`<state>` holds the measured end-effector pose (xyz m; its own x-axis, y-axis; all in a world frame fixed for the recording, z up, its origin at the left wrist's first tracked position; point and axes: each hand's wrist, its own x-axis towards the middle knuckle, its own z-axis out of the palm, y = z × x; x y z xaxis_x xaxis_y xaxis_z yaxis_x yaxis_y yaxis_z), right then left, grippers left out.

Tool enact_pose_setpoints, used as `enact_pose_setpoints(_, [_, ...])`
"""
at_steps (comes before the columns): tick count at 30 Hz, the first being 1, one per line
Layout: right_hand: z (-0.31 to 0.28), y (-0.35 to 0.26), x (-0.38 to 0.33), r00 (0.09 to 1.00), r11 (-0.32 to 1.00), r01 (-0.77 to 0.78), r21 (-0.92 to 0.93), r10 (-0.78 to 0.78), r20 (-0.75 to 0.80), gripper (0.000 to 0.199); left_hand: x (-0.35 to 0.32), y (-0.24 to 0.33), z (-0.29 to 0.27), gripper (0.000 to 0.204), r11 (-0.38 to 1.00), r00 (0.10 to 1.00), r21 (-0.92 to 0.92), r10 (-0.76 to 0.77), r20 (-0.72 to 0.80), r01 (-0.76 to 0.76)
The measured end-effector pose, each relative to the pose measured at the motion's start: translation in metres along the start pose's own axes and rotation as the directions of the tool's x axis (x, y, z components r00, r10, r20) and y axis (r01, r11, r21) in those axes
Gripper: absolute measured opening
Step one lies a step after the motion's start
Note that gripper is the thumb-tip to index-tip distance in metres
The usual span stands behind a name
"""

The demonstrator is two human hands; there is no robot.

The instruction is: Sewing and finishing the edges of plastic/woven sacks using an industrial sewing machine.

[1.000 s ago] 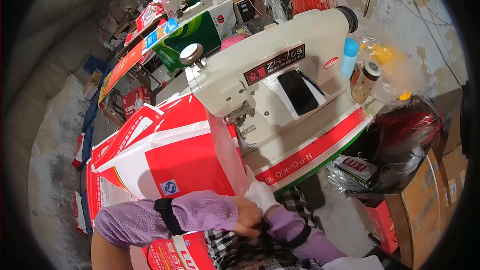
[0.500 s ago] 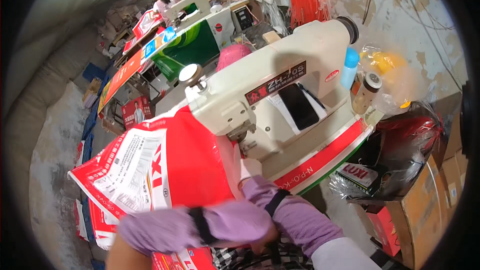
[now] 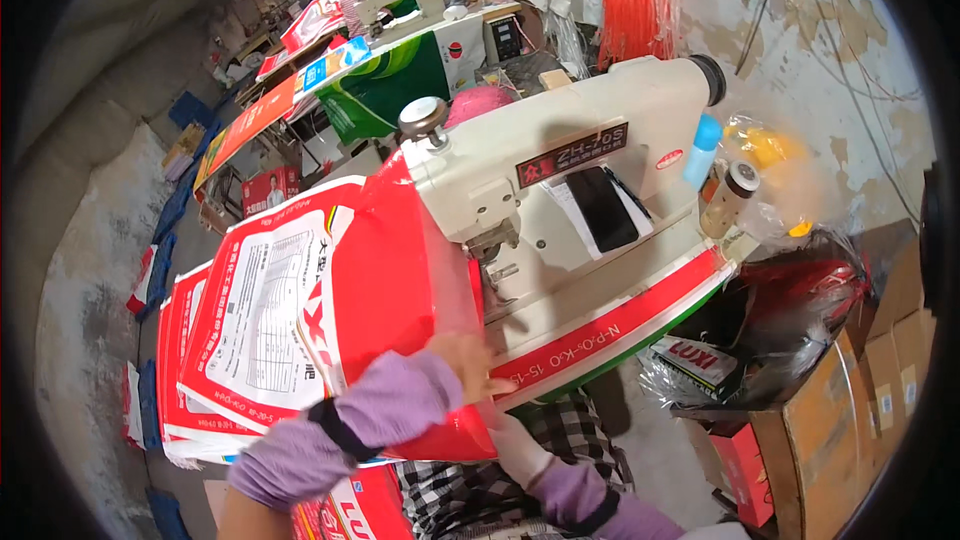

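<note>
The left hand [image 3: 470,365], in a purple sleeve, lies on the red and white woven bag [image 3: 330,330], fingers together and flat against its edge. The bag sits at nine o'clock of the cream sewing machine [image 3: 560,180], its right edge just under the needle head. The right hand [image 3: 515,440] comes up at six o'clock beneath the bag; whether its fingers are apart or together cannot be told. A black phone [image 3: 602,208] rests on the machine's surface.
</note>
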<state>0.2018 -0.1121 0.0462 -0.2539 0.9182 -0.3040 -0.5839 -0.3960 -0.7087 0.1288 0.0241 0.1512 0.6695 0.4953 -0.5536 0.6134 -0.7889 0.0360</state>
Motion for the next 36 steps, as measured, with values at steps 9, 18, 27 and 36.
enact_pose_setpoints(9, [-0.025,-0.053,-0.021,0.999,0.827,0.043,-0.560,-0.024,0.041,0.037,-0.084,0.000,0.040,0.047,0.713,0.993,-0.699,0.113,0.038,-0.055])
enact_pose_setpoints(18, [-0.021,-0.053,-0.017,0.998,0.751,0.055,-0.659,-0.036,0.042,0.033,-0.055,0.007,0.063,0.042,0.342,0.979,-0.933,-0.197,0.042,0.109])
enact_pose_setpoints(27, [-0.025,-0.091,0.064,0.938,0.330,-0.061,-0.942,-0.302,-0.167,0.059,-0.046,0.071,0.013,0.019,0.955,0.952,-0.117,0.285,0.111,-0.273])
enact_pose_setpoints(36, [0.009,-0.077,0.038,0.972,-0.146,-0.233,-0.961,-0.060,-0.227,0.075,-0.059,-0.040,-0.123,0.021,0.918,0.858,0.296,0.082,0.507,-0.263])
